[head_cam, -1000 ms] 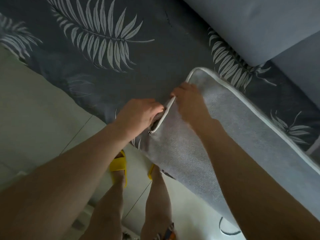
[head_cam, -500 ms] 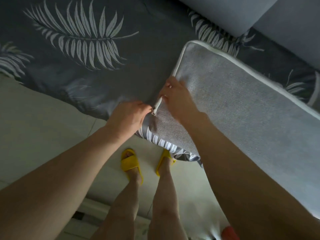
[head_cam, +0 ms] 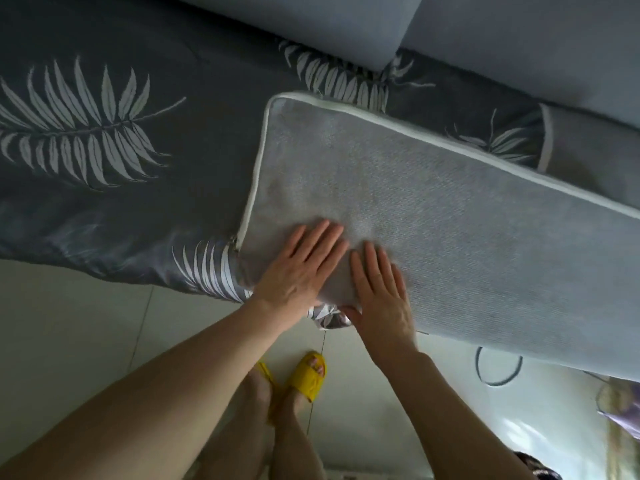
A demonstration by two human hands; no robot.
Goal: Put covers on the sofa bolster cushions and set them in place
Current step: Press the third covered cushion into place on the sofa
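A long grey cushion with white piping lies flat across the sofa seat, its near end hanging over the seat's front edge. Its leaf-print side shows at the lower left corner, by the zip end. My left hand lies flat on the cushion's near left corner with fingers straight. Beside it, my right hand also presses flat on the grey fabric, its thumb at the cushion's lower edge.
The sofa seat wears a dark grey cover with white leaves. Plain grey back cushions run along the top. Another covered cushion lies at the right. Pale floor tiles and my feet in yellow slippers are below.
Both hands have let go of the zip at the cushion's corner and now lie flat on its grey face. The cushion has settled flatter on the seat.
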